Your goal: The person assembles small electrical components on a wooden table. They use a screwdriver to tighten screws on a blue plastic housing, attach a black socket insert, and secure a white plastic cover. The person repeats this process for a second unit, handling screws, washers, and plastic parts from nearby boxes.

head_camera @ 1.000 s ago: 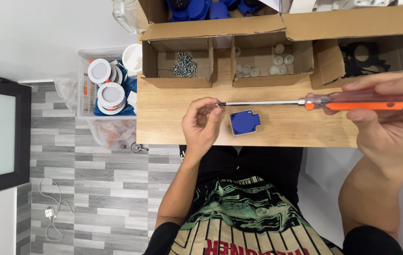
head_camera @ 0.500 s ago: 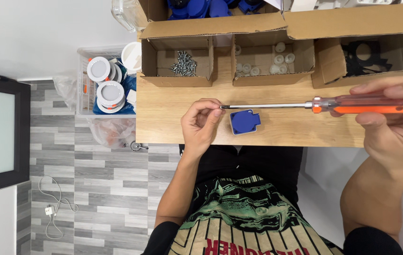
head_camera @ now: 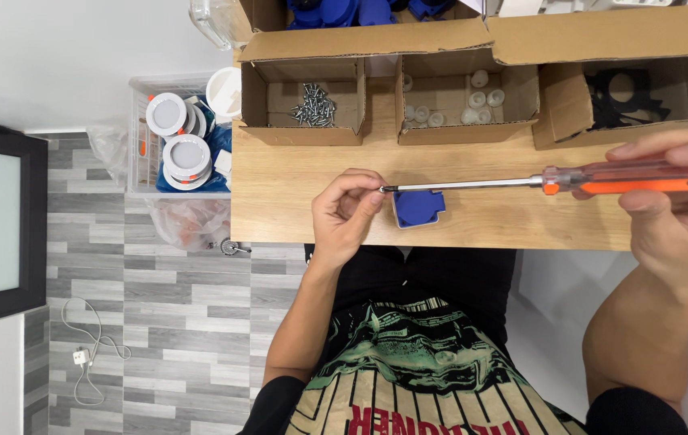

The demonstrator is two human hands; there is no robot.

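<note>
Looking down from head height, a wooden desk (head_camera: 295, 197) is seen with two bare hands above it. The right hand (head_camera: 674, 209) is cut off at the frame's right edge, so the end of the orange-handled screwdriver (head_camera: 553, 181) is hidden; the grip is clenched around that handle, thumb below and fingers above. The metal shaft is held level, running leftward to the left hand (head_camera: 348, 213). There the fingertips are pinched together at the screwdriver's tip; something small may be held against it, but it is too small to make out, so what the left grip grasps cannot be told.

A small blue plastic part (head_camera: 418, 208) lies on the desk just right of the left hand and just under the shaft, partly covered by the fingers.

Along the desk's far edge three open cardboard boxes are lined up: one with silver screws (head_camera: 313, 105), one with small white round pieces (head_camera: 457, 109), and one with black flat parts (head_camera: 626, 97), hard to identify. Beyond the desk's left edge, a clear bin (head_camera: 144, 137) with round white fittings stands above grey floor tiles.
</note>
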